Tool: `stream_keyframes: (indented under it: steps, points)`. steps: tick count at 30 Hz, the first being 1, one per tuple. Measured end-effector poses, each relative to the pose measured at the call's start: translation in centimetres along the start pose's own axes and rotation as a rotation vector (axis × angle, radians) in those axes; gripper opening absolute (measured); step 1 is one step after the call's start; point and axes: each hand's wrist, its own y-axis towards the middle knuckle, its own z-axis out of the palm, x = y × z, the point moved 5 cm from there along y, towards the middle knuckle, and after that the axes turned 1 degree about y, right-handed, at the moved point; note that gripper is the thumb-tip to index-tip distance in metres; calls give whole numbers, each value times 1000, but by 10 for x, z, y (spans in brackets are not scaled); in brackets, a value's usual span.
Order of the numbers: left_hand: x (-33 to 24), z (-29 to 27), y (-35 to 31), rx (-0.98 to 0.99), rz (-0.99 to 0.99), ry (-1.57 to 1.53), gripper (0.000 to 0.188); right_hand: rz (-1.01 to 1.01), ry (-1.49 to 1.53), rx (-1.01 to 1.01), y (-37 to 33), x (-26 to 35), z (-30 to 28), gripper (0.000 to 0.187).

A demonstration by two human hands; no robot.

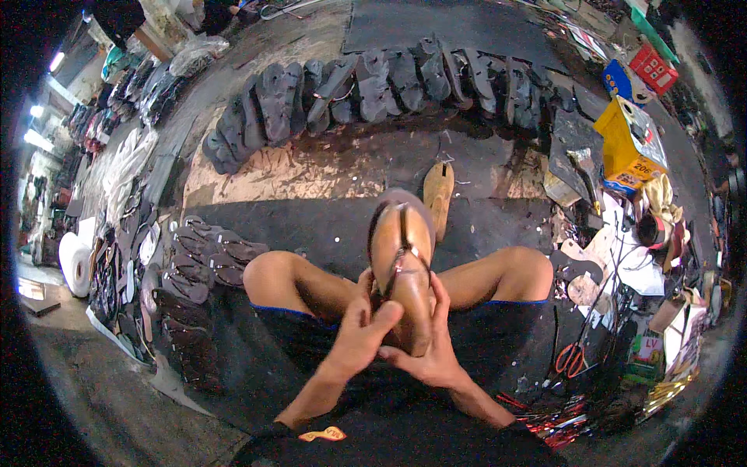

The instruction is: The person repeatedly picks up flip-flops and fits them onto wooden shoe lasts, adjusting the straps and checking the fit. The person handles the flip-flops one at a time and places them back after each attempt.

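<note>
Between my knees I hold a wooden shoe last (418,307) with a dark sandal (374,226) fitted on it, toe end pointing away from me. A thin dark strap (404,226) runs down the middle of the last, and a shiny band crosses it. My left hand (359,331) is closed around the last's left side, thumb lying on it. From the right and below, my right hand (432,354) grips the heel end. Just beyond, a second wooden shoe last (440,191) lies on the dark mat (311,229).
Several dark sandals (373,84) stand in an arc at the far side. More sandals (187,265) are stacked at my left, near a white roll (75,265). Orange-handled scissors (570,359), shiny strips (556,420) and a yellow box (629,144) lie at my right.
</note>
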Motion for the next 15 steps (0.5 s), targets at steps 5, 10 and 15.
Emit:
stream_keyframes:
  steps: [5, 10, 15]
  points:
    - [-14, -40, -3, 119, 64, 734, 33, 471, 520, 71, -20, 1, -9, 106]
    - [19, -46, -23, 193, -84, 111, 29, 586, 849, 122, -24, 47, -5, 112]
    - [67, -23, -20, 394, -305, -474, 43, 16, 59, 385, -1, 65, 9, 130]
